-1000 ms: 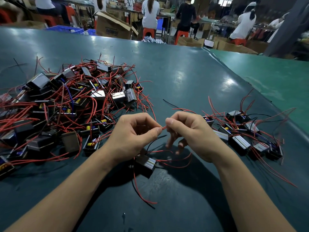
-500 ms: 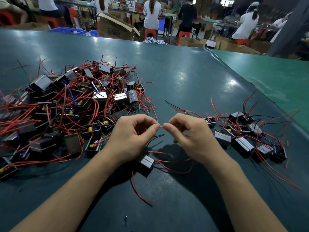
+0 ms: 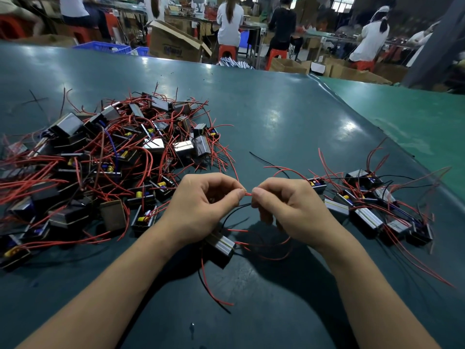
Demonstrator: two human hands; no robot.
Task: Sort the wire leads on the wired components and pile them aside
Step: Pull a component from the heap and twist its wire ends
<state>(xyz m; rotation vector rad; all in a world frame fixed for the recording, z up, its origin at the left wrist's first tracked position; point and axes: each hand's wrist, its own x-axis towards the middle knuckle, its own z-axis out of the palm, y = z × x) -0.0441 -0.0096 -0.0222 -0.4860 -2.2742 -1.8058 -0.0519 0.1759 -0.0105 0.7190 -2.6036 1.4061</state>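
Head view: a short stretch of red wire lead [image 3: 248, 194] is pinched between thumb and forefinger of both the left hand [image 3: 201, 210] and the right hand [image 3: 289, 210], fingers curled, tips nearly touching. The wired component [image 3: 221, 248] it seems to belong to is seen just below the left wrist on the dark green table [image 3: 276, 109]. A big tangled heap [image 3: 100, 167] is piled to the left, and a smaller pile [image 3: 372, 205] is laid out just right of the right hand.

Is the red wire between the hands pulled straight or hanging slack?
Straight: the short stretch of red wire runs level between the left hand and right hand, both pinching it at thumb and fingertip.
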